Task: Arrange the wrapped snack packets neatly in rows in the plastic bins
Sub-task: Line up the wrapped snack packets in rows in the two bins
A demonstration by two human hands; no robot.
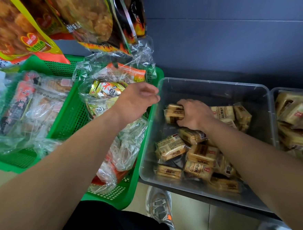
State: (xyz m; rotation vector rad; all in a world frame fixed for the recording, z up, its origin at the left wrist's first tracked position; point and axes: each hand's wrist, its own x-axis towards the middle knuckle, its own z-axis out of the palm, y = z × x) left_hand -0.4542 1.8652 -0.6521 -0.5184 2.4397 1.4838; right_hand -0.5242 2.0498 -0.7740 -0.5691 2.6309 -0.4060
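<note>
In the head view, a clear, smooth-walled plastic bin point(215, 88) is seen holding a loose jumble of snack packets point(171, 146): flat tan rectangles sealed in glossy, crinkled film. One packet point(173, 113) at the bin's far left is gripped by the right hand point(194, 115), fingers curled round it. The left hand point(137, 100) is held above a green perforated basket point(70, 118), fingers loosely curled, nothing held.

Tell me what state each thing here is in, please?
Left hand: empty, fingers loosely curled.
Right hand: gripping a packet.
Clear bin: partly filled, packets jumbled, not in rows.
Second bin: holds an untidy heap.
Green basket: holds snacks in clear bags.
</note>
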